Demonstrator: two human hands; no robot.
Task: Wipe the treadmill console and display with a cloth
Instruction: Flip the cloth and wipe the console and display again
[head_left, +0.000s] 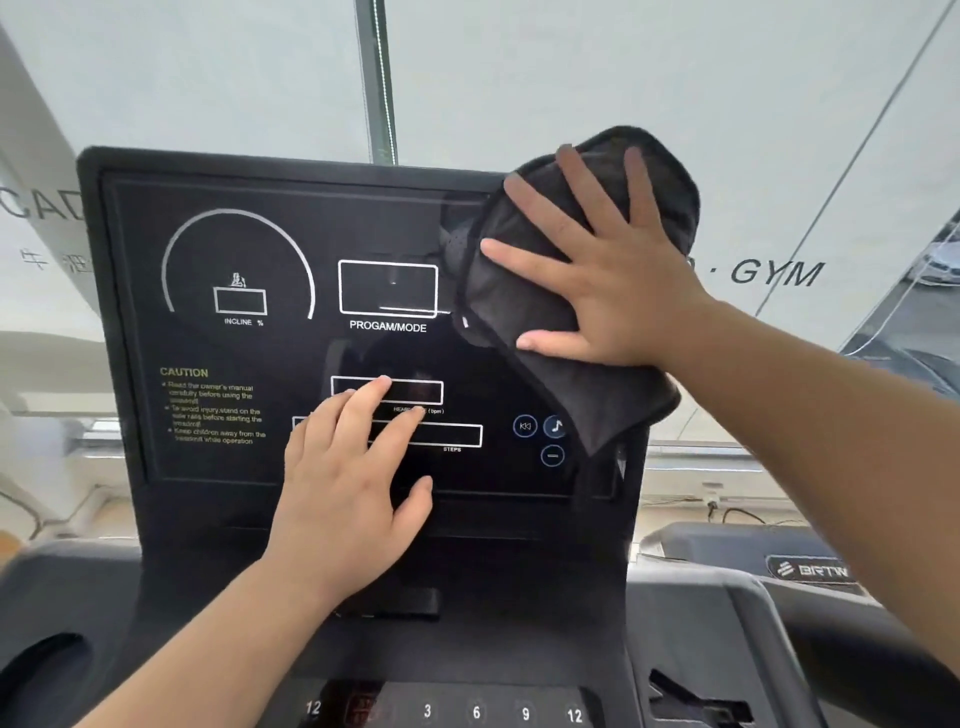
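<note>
A frosted window (519, 78) fills the background, with a dark vertical frame bar (376, 78) rising behind the machine and the lettering "GYM" (776, 273) on the glass to the right.

In front of it stands the treadmill console (363, 571), a dark body with a recessed cup pocket (36, 670) at lower left and a row of numbered keys (475, 712) along the bottom edge. Its upright black display (249, 364) carries an incline arc, a box marked "PROGAM/MODE" (388, 289), yellow caution text (213, 408) at lower left and three round media buttons (540, 439) at lower right. A second machine with a "BRTW" badge (813, 570) sits to the right, lower down.

The cloth (524, 291), dark grey with a stitched hem, lies spread against the upper right corner of the display; its top pokes above the display's rim and its lower corner hangs down just beside the media buttons.

The right hand (613, 275) presses flat on the cloth with fingers fanned wide, pinning it to the panel rather than gripping it.

The left hand (353, 478) rests bare on the lower middle of the display, fingers loosely spread and extended, fingertips over the readout boxes, holding nothing.
</note>
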